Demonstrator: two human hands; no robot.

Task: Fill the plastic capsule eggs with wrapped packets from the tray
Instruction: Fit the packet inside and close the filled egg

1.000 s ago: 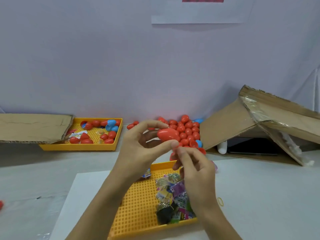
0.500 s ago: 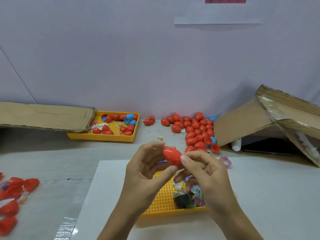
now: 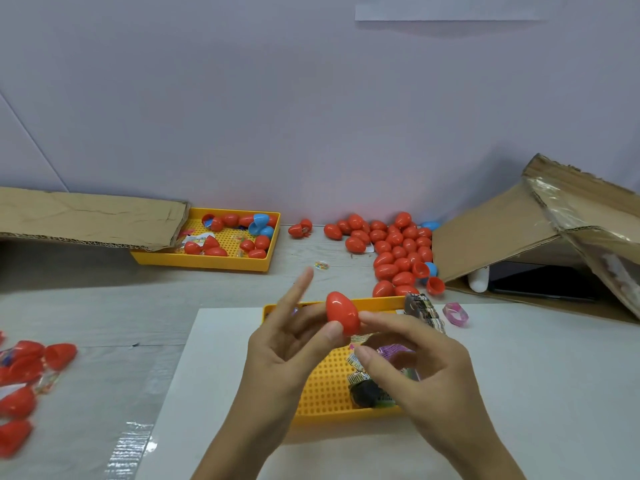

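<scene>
both hands (image 3: 291,348) grip red egg (image 3: 341,312) over grey table (image 3: 104,306), lilac wall (image 3: 311,116) behind.

Left hand (image 3: 287,344) raised with index finger extended upward, thumb pressed against a red egg (image 3: 342,314), right hand (image 3: 415,362) curled, index fingertip touching the egg's side, both forearms angled inward

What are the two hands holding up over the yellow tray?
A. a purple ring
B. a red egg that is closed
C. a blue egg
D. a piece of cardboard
B: the left hand and right hand pinch one closed red egg between their fingertips above the near yellow tray.
</scene>
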